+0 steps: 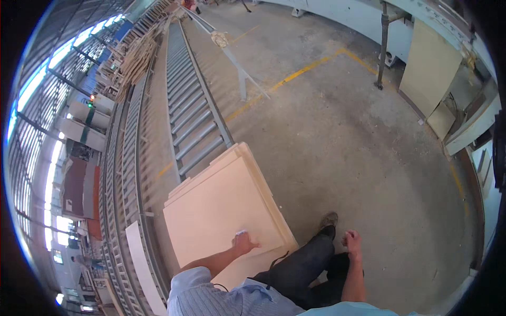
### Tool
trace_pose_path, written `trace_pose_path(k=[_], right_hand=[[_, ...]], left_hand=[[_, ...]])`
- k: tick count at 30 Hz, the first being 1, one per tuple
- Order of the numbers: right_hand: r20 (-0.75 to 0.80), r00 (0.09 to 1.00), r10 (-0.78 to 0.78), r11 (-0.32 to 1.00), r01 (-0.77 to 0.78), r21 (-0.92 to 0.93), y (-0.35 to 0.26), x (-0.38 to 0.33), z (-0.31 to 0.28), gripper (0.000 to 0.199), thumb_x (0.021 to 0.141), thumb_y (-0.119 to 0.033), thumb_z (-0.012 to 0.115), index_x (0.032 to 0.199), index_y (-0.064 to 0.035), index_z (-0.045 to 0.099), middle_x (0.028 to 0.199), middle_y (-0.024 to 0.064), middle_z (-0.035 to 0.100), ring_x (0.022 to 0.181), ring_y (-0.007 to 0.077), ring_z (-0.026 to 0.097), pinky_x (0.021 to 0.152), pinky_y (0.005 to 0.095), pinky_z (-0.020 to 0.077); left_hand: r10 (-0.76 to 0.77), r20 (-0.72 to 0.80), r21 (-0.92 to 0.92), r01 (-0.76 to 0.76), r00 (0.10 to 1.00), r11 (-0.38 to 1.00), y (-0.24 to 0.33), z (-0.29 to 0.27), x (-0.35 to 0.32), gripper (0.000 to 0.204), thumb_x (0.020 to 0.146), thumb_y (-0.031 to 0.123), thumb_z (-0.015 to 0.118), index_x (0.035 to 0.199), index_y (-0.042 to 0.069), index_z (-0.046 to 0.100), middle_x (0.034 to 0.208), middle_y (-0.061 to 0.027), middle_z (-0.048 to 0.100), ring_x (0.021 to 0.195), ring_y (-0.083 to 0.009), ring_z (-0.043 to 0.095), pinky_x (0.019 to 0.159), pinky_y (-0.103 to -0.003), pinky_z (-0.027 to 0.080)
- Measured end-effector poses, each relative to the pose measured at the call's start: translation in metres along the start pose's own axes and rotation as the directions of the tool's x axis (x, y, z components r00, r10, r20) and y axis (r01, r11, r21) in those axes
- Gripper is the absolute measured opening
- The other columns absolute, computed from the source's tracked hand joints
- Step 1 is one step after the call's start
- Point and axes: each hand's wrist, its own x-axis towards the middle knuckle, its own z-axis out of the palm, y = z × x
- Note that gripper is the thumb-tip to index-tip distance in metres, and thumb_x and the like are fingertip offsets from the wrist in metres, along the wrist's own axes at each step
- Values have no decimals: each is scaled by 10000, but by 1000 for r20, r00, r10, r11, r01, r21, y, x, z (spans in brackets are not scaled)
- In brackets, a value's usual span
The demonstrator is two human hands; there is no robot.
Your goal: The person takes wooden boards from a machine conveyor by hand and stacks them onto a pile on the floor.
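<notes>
My left hand (244, 245) is down on the top sheet of a stack of pale tan boards (216, 203), thumb held out to the side. Its fingers close on a small white and bluish thing (241, 231), too small to name, which is against the board's face. The boards lie a little out of line, so stepped edges show along the far and right sides. Away to the right of the stack, my right hand (352, 240) hangs in the air over the floor with its fingers curled in and nothing visible in them.
The stack sits at the near end of a roller conveyor (197, 113). More roller tracks (126, 163) run along the left, with a white panel (142, 263) on one. A metal stand (242, 79) rises beyond. Machinery and a leaning board (429, 68) line the right. My shoe (329, 218) is beside the stack.
</notes>
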Motion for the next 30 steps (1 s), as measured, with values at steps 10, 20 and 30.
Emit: trace_pose_path(k=[10, 20, 30], right_hand=[[-152, 980, -126, 991, 132, 33, 6, -61, -22, 200, 874, -137, 540, 1009, 9, 521, 710, 62, 558, 548, 135, 537, 480, 256, 435], [-204, 933, -297, 880, 350, 321, 0, -114, -30, 183, 884, -157, 538, 1023, -39, 520, 718, 39, 540, 613, 146, 542, 558, 290, 469], [-204, 926, -318, 891, 365, 270, 16, -106, -25, 174, 881, -134, 530, 1029, -43, 522, 726, 57, 557, 600, 168, 555, 532, 285, 464]], left_hand=[[83, 26, 22, -84, 996, 996, 14, -20, 3, 806, 547, 675, 719, 960, -13, 646, 976, -181, 648, 929, -318, 630, 788, -434, 504], [196, -303, -143, -248, 933, 958, 0, -12, -16, 571, 644, 535, 717, 824, 1, 626, 900, -179, 651, 853, -345, 634, 711, -455, 503], [-8, -832, -84, -111, 555, 990, -65, 21, -4, 451, 802, 294, 589, 1109, -12, 462, 1287, -197, 393, 1232, -351, 320, 1007, -500, 257]])
